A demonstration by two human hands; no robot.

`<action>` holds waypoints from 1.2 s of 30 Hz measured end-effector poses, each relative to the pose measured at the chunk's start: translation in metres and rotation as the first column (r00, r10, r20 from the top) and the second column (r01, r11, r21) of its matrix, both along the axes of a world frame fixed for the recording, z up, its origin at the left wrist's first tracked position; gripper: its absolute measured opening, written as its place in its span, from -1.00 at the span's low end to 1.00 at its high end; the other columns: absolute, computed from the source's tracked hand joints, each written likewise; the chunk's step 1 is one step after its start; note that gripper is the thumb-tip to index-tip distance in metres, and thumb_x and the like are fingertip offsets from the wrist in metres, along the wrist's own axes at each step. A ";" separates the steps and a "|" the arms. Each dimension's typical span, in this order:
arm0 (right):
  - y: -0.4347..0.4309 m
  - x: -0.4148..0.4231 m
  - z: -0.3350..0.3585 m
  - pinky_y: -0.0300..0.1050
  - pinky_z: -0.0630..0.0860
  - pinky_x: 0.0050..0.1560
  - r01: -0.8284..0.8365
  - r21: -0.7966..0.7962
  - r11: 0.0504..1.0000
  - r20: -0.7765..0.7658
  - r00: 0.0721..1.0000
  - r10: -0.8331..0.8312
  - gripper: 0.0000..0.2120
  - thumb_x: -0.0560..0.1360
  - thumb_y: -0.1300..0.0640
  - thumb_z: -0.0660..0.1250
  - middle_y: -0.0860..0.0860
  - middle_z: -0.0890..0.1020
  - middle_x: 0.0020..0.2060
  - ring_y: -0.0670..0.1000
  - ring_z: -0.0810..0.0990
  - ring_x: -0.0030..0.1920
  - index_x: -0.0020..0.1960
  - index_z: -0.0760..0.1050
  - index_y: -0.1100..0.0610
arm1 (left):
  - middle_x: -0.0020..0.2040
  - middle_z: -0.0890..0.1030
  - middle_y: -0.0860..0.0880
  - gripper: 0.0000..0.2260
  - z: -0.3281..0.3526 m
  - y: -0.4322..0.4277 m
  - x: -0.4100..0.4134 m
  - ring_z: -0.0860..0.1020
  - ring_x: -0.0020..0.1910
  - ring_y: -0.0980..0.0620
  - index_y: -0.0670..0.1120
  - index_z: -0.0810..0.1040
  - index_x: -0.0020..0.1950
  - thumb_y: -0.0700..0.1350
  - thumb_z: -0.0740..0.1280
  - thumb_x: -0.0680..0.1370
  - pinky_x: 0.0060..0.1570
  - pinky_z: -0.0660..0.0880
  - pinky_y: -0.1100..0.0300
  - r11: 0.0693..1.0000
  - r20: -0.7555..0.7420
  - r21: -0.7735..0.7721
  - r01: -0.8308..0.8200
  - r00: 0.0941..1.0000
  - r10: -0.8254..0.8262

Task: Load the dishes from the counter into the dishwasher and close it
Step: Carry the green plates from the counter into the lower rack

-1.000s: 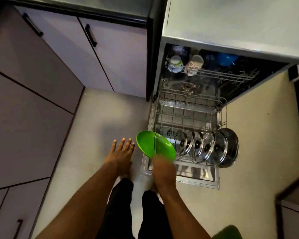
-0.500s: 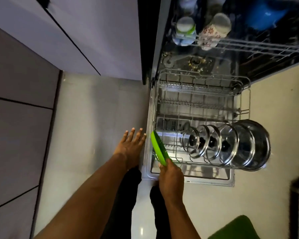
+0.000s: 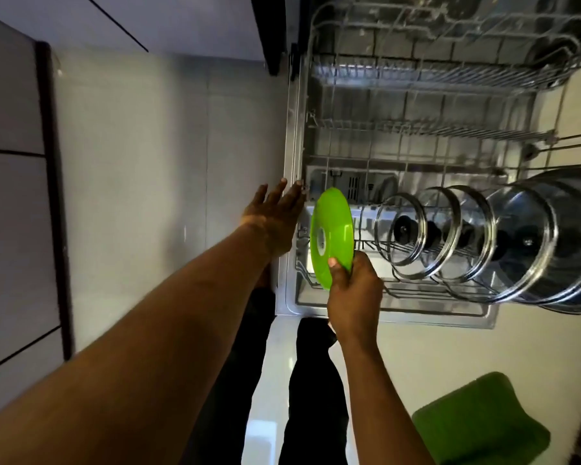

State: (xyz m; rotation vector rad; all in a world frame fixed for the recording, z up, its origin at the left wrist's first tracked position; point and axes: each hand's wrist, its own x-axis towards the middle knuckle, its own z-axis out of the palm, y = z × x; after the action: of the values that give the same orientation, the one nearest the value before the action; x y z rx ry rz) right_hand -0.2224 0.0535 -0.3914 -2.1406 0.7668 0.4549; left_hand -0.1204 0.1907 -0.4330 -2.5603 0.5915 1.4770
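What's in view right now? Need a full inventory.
green plate: 1, bright green, on edge over the rack's front left
glass lids: about 5, clear with steel rims, standing in a row at the rack's front
lower rack: 1, grey wire, pulled out over the door
dishwasher door: 1, steel, open
green object: 1, blurred, floor bottom right
cabinets: grey, left
floor: pale
legs: 2, black trousers
Hands:
left hand: open, by the door's left edge
right hand: grips the plate's lower rim
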 end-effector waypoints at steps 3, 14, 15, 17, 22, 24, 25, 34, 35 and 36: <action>-0.002 0.001 -0.004 0.01 0.52 -0.13 0.026 0.008 1.000 -0.002 1.000 -0.026 -0.85 0.57 0.13 0.33 0.12 0.67 -0.14 0.18 0.60 -0.14 0.01 0.54 0.22 | 0.59 -0.32 -0.04 -0.27 -0.008 0.002 0.001 -0.27 0.58 -0.10 -0.06 -0.29 0.60 -0.09 0.15 0.61 0.53 -0.24 -0.11 1.000 -0.021 0.011 0.015 1.000 -0.014; 0.004 0.022 -0.002 -0.09 0.49 -0.14 -0.003 0.037 0.999 0.001 1.000 0.003 -0.83 0.57 0.10 0.33 0.08 0.65 -0.13 0.10 0.59 -0.15 0.03 0.54 0.22 | 0.59 -0.34 -0.06 -0.25 -0.013 -0.003 0.007 -0.26 0.58 -0.10 -0.08 -0.25 0.61 -0.02 0.19 0.61 0.53 -0.20 -0.15 1.000 -0.015 0.014 0.024 1.000 -0.024; 0.004 0.023 -0.004 -0.05 0.50 -0.14 -0.024 0.025 0.999 -0.009 1.000 0.025 -0.82 0.57 0.10 0.32 0.10 0.65 -0.13 0.14 0.60 -0.14 0.03 0.53 0.23 | 0.59 -0.34 -0.07 -0.23 -0.013 -0.004 0.008 -0.26 0.58 -0.11 -0.08 -0.25 0.61 0.03 0.21 0.61 0.53 -0.20 -0.15 0.999 -0.024 0.020 0.026 0.999 -0.026; 0.005 0.025 -0.009 -0.04 0.51 -0.15 -0.061 -0.008 0.998 -0.026 0.998 0.060 -0.80 0.58 0.09 0.32 0.14 0.66 -0.12 0.18 0.61 -0.13 0.04 0.53 0.24 | 0.59 -0.33 -0.07 -0.20 -0.013 -0.005 0.010 -0.26 0.58 -0.11 -0.07 -0.24 0.61 0.09 0.24 0.60 0.53 -0.21 -0.16 0.999 -0.041 0.030 0.022 0.999 -0.020; 0.010 0.027 -0.007 -0.16 0.34 -0.22 -0.103 -0.094 0.990 -0.043 0.994 0.099 -0.77 0.59 0.09 0.30 0.19 0.67 -0.08 0.22 0.61 -0.09 0.08 0.51 0.27 | 0.59 -0.31 -0.06 -0.19 -0.012 -0.005 0.015 -0.25 0.58 -0.13 -0.04 -0.24 0.62 0.14 0.23 0.60 0.51 -0.22 -0.21 0.998 -0.071 0.050 0.039 0.997 -0.035; 0.017 0.026 -0.007 -0.17 0.31 -0.23 -0.110 -0.114 0.987 -0.039 0.994 0.107 -0.76 0.60 0.08 0.29 0.20 0.66 -0.07 0.22 0.61 -0.08 0.08 0.51 0.28 | 0.59 -0.31 -0.06 -0.20 -0.012 -0.005 0.017 -0.25 0.58 -0.14 -0.04 -0.24 0.62 0.16 0.22 0.60 0.51 -0.22 -0.22 0.997 -0.091 0.058 0.046 0.995 -0.041; 0.019 0.026 -0.007 -0.15 0.33 -0.23 -0.106 -0.119 0.987 -0.033 0.994 0.103 -0.76 0.60 0.08 0.28 0.20 0.66 -0.08 0.23 0.61 -0.08 0.07 0.51 0.27 | 0.59 -0.31 -0.06 -0.20 -0.011 -0.006 0.018 -0.25 0.58 -0.14 -0.04 -0.25 0.61 0.16 0.21 0.60 0.51 -0.22 -0.23 0.997 -0.099 0.059 0.050 0.994 -0.044; 0.020 0.014 -0.002 0.05 0.53 -0.22 -0.003 -0.108 0.994 0.036 0.999 0.007 -0.83 0.57 0.12 0.33 0.17 0.65 -0.21 0.24 0.60 -0.22 -0.01 0.52 0.25 | 0.60 -0.29 -0.06 -0.20 -0.010 -0.007 0.024 -0.22 0.58 -0.14 -0.04 -0.27 0.61 0.17 0.19 0.61 0.50 -0.24 -0.23 0.994 -0.122 0.076 0.081 0.990 -0.071; 0.018 0.014 -0.003 0.05 0.53 -0.21 0.000 -0.106 0.994 0.033 0.999 0.004 -0.83 0.57 0.12 0.33 0.16 0.66 -0.21 0.23 0.61 -0.21 -0.01 0.52 0.25 | 0.60 -0.29 -0.06 -0.20 -0.010 -0.008 0.025 -0.22 0.58 -0.15 -0.05 -0.27 0.61 0.17 0.19 0.61 0.50 -0.24 -0.23 0.993 -0.124 0.080 0.085 0.989 -0.074; 0.016 0.014 -0.004 0.06 0.54 -0.20 -0.005 -0.100 0.995 0.029 1.000 0.007 -0.82 0.57 0.11 0.33 0.16 0.66 -0.20 0.22 0.61 -0.20 0.00 0.53 0.25 | 0.60 -0.29 -0.07 -0.20 -0.009 -0.009 0.026 -0.22 0.58 -0.15 -0.05 -0.26 0.61 0.17 0.19 0.61 0.50 -0.24 -0.23 0.993 -0.127 0.084 0.089 0.989 -0.077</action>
State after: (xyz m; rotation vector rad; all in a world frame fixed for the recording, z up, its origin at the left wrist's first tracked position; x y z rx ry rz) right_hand -0.2087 0.0696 -0.3949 -2.2378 0.7815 0.3951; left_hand -0.0947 0.1815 -0.4418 -2.3613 0.6243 1.6038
